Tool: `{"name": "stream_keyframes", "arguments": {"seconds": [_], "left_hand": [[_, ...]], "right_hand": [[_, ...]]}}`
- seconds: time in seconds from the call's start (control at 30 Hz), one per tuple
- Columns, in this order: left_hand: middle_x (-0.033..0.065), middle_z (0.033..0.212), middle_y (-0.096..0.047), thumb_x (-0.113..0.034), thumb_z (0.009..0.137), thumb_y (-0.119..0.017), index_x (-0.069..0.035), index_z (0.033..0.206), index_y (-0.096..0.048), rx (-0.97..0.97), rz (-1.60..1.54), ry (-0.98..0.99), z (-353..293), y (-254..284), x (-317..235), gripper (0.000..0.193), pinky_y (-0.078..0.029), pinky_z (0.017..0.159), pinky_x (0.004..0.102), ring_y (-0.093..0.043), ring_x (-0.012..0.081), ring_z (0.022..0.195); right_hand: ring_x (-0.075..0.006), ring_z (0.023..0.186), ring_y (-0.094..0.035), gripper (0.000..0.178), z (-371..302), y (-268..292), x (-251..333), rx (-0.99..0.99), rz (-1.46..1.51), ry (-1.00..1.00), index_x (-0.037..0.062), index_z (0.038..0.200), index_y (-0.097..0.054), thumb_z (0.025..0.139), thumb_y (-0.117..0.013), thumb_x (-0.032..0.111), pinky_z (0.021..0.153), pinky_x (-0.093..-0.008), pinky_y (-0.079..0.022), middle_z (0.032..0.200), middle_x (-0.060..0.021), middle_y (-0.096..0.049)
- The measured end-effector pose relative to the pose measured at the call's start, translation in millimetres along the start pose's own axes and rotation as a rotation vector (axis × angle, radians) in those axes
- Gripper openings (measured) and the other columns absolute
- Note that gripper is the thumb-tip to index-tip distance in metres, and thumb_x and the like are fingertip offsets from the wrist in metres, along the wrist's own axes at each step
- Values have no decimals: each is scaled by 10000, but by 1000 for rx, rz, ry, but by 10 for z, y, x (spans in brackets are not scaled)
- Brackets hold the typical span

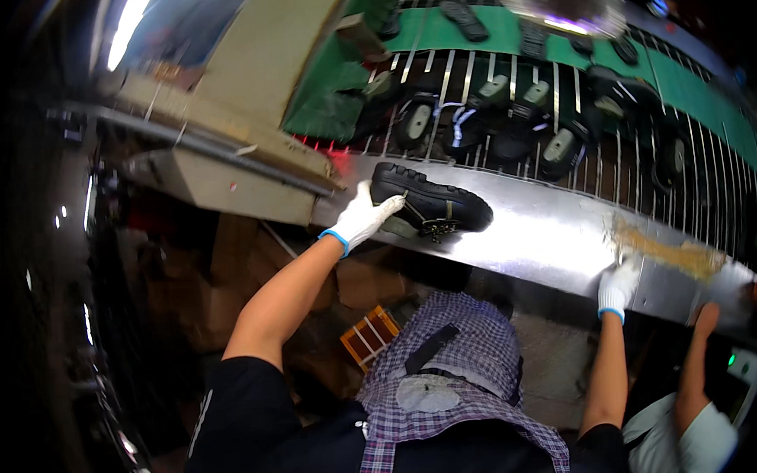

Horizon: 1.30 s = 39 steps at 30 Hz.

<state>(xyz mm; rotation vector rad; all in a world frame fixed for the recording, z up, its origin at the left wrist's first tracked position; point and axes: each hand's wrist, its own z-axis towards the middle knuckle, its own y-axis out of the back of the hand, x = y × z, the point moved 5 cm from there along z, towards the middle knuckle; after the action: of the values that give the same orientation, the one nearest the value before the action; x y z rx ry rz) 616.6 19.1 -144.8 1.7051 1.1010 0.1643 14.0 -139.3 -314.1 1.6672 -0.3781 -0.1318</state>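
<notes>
A black shoe [433,200] with a thick, lugged sole lies on its side on the bare metal ledge [527,249]. My left hand [364,218], in a white glove with a blue cuff, grips the shoe at its left end, the thumb over its upper side. Well to the right, my gloved right hand [620,286] is at the ledge's front edge, beside a yellowish-brown smear [670,249] on the metal. Blur hides that hand's fingers, and whether they hold anything does not show.
Beyond the ledge, a rack of metal bars [621,170] carries several dark shoes [564,149], with a green belt [505,34] behind. A pale machine panel [268,61] rises at left. Another person's arm [694,365] reaches in at right. Cardboard [368,285] lies below.
</notes>
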Motion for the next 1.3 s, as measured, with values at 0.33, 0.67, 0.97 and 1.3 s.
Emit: {"name": "stream_keyframes", "arguments": {"seconds": [0.33, 0.67, 0.97, 1.3], "left_hand": [[329, 1182, -700, -752, 904, -669, 110, 1367, -506, 128, -266, 141, -394, -1070, 1066, 992, -516, 1040, 513, -665, 488, 1189], [140, 1656, -394, -335, 849, -846, -248, 1578, -466, 27, -288, -499, -5, -836, 846, 826, -402, 1233, 464, -373, 386, 1530], [122, 1518, -519, -322, 887, -778, -164, 1522, -491, -44, -228, -439, 90, -985, 841, 715, -450, 1174, 487, -488, 383, 1393], [120, 1481, -569, -374, 840, -846, -156, 1503, -542, -131, -211, -449, 63, -1036, 772, 761, -463, 1168, 457, -517, 348, 1389]], "right_hand": [[-125, 521, -586, 278, -1917, 578, 2216, 1316, 1030, 17, 16, 1254, -592, 1092, -549, 238, 460, -247, -507, 860, -75, -697], [-87, 445, -513, 386, -2204, 280, 3413, 1410, 484, 237, 0, 1250, -641, 1122, -522, 343, 386, -243, -425, 684, -11, -582], [-59, 446, -343, 223, -2932, -20, 3807, 1770, 849, -276, 117, 985, -540, 1120, -462, 278, 358, -236, -318, 622, 65, -392], [-116, 453, -475, 255, -3290, 178, 3871, 1741, 594, 112, 65, 972, -532, 1116, -503, 273, 397, -280, -463, 654, -8, -519]]}}
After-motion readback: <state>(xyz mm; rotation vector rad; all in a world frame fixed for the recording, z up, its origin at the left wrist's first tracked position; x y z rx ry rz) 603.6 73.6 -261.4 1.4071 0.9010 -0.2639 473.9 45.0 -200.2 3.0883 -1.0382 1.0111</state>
